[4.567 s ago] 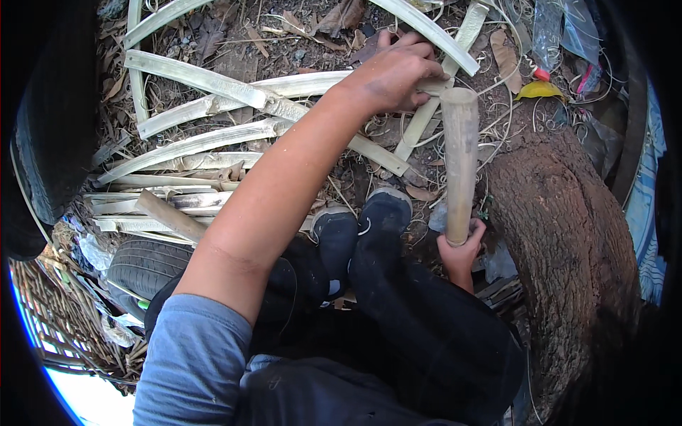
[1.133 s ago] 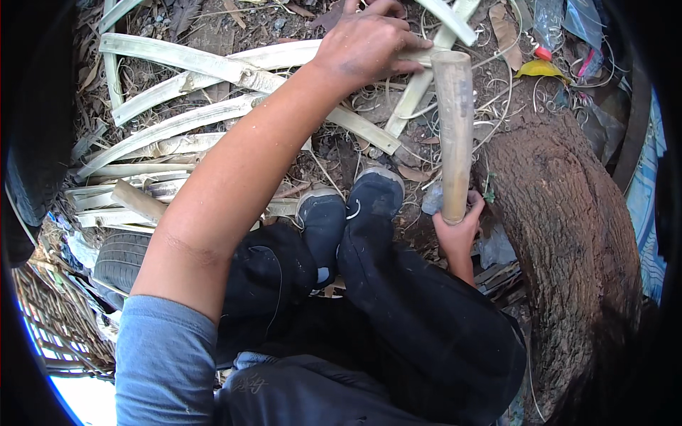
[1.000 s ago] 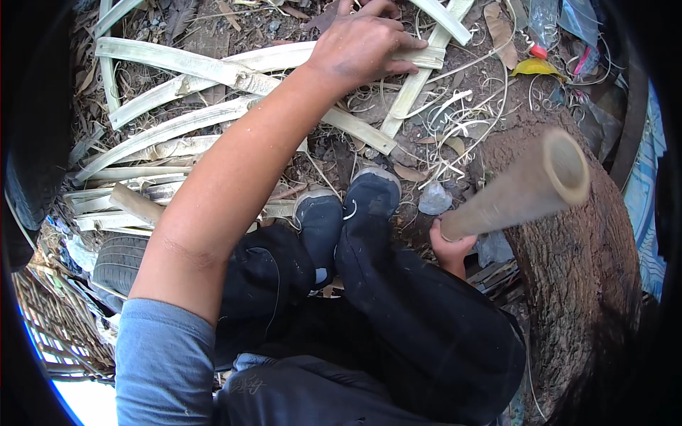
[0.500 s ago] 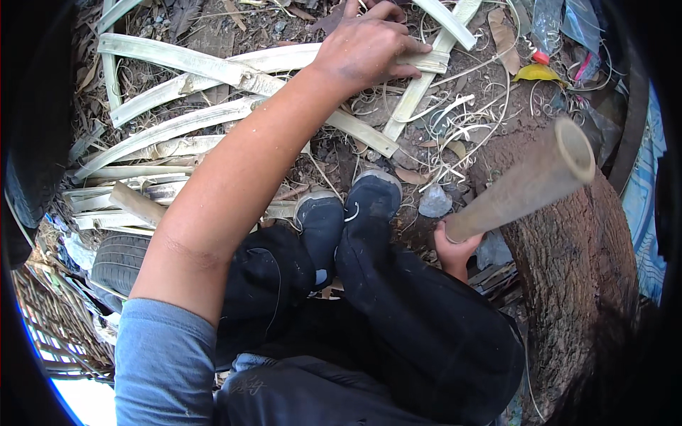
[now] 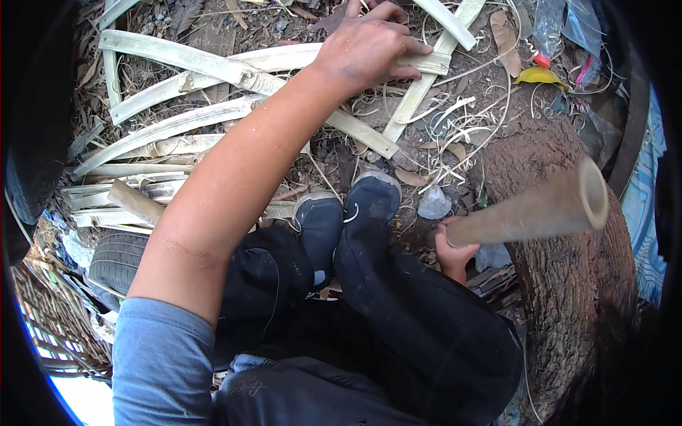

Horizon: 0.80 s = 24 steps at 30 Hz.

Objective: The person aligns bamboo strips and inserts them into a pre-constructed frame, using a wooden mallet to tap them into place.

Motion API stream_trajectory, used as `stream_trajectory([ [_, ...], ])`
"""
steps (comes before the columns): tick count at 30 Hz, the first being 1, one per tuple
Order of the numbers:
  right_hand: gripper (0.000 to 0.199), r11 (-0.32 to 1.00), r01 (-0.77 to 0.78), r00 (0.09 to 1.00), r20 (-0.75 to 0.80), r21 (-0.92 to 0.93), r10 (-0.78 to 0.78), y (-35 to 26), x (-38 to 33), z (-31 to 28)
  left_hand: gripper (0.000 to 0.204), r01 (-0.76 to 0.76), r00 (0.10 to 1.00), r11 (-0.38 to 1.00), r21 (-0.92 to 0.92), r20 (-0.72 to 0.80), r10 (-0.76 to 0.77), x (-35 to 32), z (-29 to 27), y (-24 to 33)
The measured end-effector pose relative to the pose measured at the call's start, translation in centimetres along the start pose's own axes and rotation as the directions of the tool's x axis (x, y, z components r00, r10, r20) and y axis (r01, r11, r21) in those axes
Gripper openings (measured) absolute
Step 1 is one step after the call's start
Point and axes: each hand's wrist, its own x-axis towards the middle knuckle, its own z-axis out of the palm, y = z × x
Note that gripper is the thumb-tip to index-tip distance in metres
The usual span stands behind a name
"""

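Seated person, dark trousers, two dark blue canvas shoes side by side on littered ground. Right hand low beside the right knee, fingers wrapped tight around the near end of a thick tan hollow bamboo tube; the tube is lifted and tilted, its open end pointing up and to the right above a rough brown tree stump. A small grey stone lies just beside the shoes. Left arm stretched forward; left hand palm down, fingers spread narrow and pressing on a pale flat split bamboo strip. More pale strips lie crossed and stacked about it, with dry curled shavings. A yellow leaf farther right.
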Motion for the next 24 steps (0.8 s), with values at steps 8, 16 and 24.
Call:
stream_trajectory([
  [8,0.071,0.997,-0.023,0.999,-0.03,-0.073,0.021,0.1,0.3,0.7,0.043,0.001,1.0,1.0,0.012,-0.015,-0.001,0.1,1.9,-0.8],
  [16,0.067,0.984,-0.02,0.998,-0.058,-0.175,0.01,-1.4,1.2,1.0,0.047,0.034,0.999,0.998,-0.056,0.015,-0.033,0.0,1.5,-0.9],
  [24,0.07,0.94,-0.146,0.988,0.002,-0.309,0.154,-2.9,2.5,0.6,0.044,0.05,0.997,0.995,-0.084,0.07,-0.045,0.1,0.3,-0.6],
])
